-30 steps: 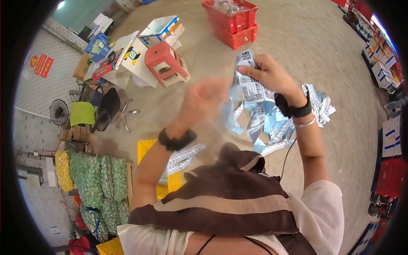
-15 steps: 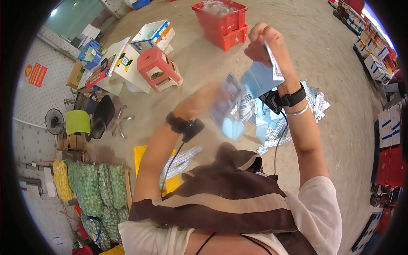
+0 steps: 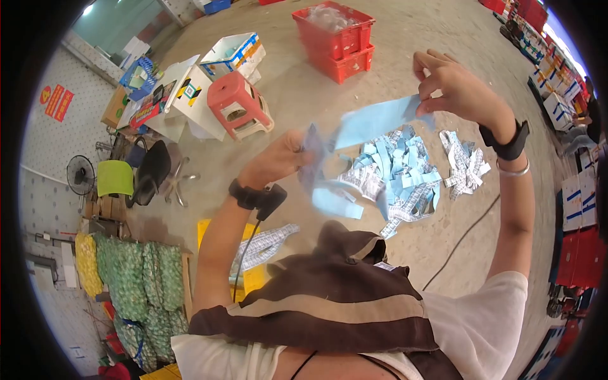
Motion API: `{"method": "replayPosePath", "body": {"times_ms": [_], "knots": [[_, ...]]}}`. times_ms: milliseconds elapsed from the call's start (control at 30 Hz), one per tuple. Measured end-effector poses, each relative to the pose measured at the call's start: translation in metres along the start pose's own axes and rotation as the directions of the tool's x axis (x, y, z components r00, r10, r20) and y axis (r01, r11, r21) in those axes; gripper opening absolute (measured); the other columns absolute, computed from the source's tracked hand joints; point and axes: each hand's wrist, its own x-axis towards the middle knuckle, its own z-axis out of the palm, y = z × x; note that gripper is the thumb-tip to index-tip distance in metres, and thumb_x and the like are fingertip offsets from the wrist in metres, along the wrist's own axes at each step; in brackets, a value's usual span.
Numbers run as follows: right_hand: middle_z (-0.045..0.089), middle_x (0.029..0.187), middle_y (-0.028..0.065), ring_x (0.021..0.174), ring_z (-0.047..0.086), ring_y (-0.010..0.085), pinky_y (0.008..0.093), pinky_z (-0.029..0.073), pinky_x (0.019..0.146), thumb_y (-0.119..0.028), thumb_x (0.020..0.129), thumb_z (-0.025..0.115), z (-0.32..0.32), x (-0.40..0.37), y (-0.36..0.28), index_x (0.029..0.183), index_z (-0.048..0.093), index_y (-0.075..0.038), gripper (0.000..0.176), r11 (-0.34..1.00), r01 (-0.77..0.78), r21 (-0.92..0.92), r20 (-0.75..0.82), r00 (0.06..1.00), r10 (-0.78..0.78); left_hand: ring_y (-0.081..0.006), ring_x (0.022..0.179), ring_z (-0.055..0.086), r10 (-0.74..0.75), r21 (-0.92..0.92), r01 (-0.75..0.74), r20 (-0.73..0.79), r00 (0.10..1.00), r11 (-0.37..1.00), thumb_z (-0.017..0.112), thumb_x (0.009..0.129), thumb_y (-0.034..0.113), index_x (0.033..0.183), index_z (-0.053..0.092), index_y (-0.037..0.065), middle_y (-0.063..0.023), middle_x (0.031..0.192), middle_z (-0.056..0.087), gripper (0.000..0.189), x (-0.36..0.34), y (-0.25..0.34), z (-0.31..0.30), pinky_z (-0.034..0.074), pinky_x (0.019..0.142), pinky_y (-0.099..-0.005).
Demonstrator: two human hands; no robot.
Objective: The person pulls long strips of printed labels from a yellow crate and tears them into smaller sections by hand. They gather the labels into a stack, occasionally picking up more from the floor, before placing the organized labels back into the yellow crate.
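My left hand (image 3: 278, 157) is closed on a bundle of blue and printed paper strips (image 3: 311, 158), which is blurred and hangs down in front of the fingers. My right hand (image 3: 453, 85), up and to the right, pinches the end of a light blue strip (image 3: 377, 120) that stretches across toward the bundle. Beneath and between the hands, a heap of cut blue and printed strips (image 3: 405, 177) lies on the floor, with a smaller pile of printed strips (image 3: 463, 166) to its right.
Stacked red crates (image 3: 335, 38) stand ahead. A red stool (image 3: 237, 101), a white box (image 3: 231, 54) and a desk (image 3: 171, 104) are at the upper left. Green sacks (image 3: 126, 278) sit at the lower left. Near my left elbow, more strips (image 3: 269, 244) rest over something yellow. A cable (image 3: 462, 247) hangs at right.
My right hand has moved right and opened a wider gap from my left hand, with the blue strip now drawn out lengthwise. My left hand has shifted slightly left.
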Motion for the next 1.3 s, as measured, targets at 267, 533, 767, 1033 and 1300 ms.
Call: {"method": "replayPosePath", "body": {"times_ms": [267,533,767,1033,1300], "knots": [[0.059,0.062,0.0149,0.051,0.059,0.0203,0.0238,0.049,0.048,-0.056,0.086,0.019,0.081,0.010,-0.006,0.084,0.057,0.003,0.070,0.366,-0.510,0.779,0.276,0.801,0.531,-0.0066,0.078,0.053,-0.090,0.045,0.098,-0.143,0.986,0.994,0.059,0.080,0.018,0.091,0.058,0.001,-0.0025,0.085,0.060,0.021,0.010,-0.003,0.022,0.042,0.069,-0.0216],[0.054,0.066,0.0095,0.056,0.056,0.0175,0.0269,0.049,0.054,-0.059,0.079,0.038,0.117,-0.003,0.044,0.079,0.053,-0.004,0.057,0.376,-0.254,0.891,-0.206,0.512,0.834,-0.0058,0.076,0.052,0.160,0.367,-0.027,-0.335,0.928,0.930,0.060,0.078,0.011,0.092,0.059,-0.003,-0.0038,0.087,0.061,0.020,0.008,0.007,0.044,0.043,0.068,-0.0218],[0.060,0.085,0.0068,0.077,0.059,0.0164,0.0303,0.049,0.069,-0.026,0.083,0.053,0.119,0.024,0.014,0.097,0.054,-0.001,0.028,0.189,-0.131,0.973,-0.034,0.732,0.681,-0.0092,0.089,0.051,0.075,0.548,0.035,-0.176,0.981,0.836,0.060,0.077,0.011,0.093,0.058,-0.002,-0.0076,0.101,0.056,0.021,0.011,-0.004,0.057,0.040,0.076,-0.0259],[0.058,0.093,0.0059,0.085,0.056,0.0136,0.0282,0.047,0.073,-0.007,0.078,0.058,0.067,0.010,-0.018,0.100,0.052,-0.001,0.023,0.445,0.247,0.861,-0.492,0.625,0.605,-0.0088,0.074,0.054,0.337,0.244,-0.233,-0.652,0.679,0.941,0.059,0.078,0.012,0.093,0.057,-0.003,-0.0054,0.089,0.060,0.021,0.010,-0.014,0.028,0.044,0.066,-0.0246],[0.057,0.100,0.0039,0.086,0.052,0.0062,0.0210,0.043,0.074,-0.013,0.082,0.056,0.153,0.035,-0.044,0.115,0.044,0.002,0.038,0.420,-0.101,0.902,-0.142,0.850,0.508,-0.0076,0.075,0.056,0.456,0.425,-0.202,-0.662,0.595,0.882,0.051,0.080,0.002,0.095,0.055,-0.003,-0.0044,0.085,0.061,0.017,0.020,-0.024,0.030,0.045,0.065,-0.0218]]}}
